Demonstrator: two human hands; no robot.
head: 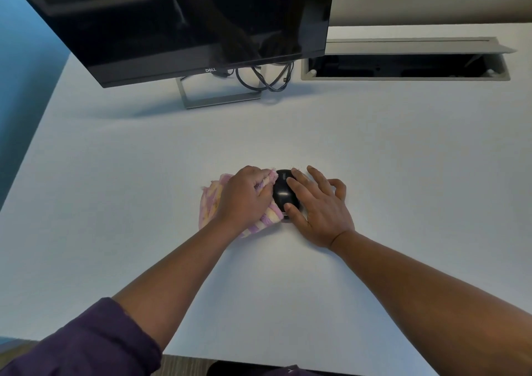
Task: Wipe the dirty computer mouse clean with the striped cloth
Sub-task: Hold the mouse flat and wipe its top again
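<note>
Black computer mouse [283,192]: mid-desk [374,159], long axis toward monitor [187,24]. Right hand [318,205] fingers spread over it, hiding its right side. Left hand [244,197] clutches striped cloth [208,205] against its left flank.

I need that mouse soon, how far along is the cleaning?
Midway. Done: cloth picked up, mouse top looks glossy. In hand: the left hand presses the striped cloth against the black mouse, steadied by the right hand. Left: its covered right side; specks on the desk beyond it.
</note>
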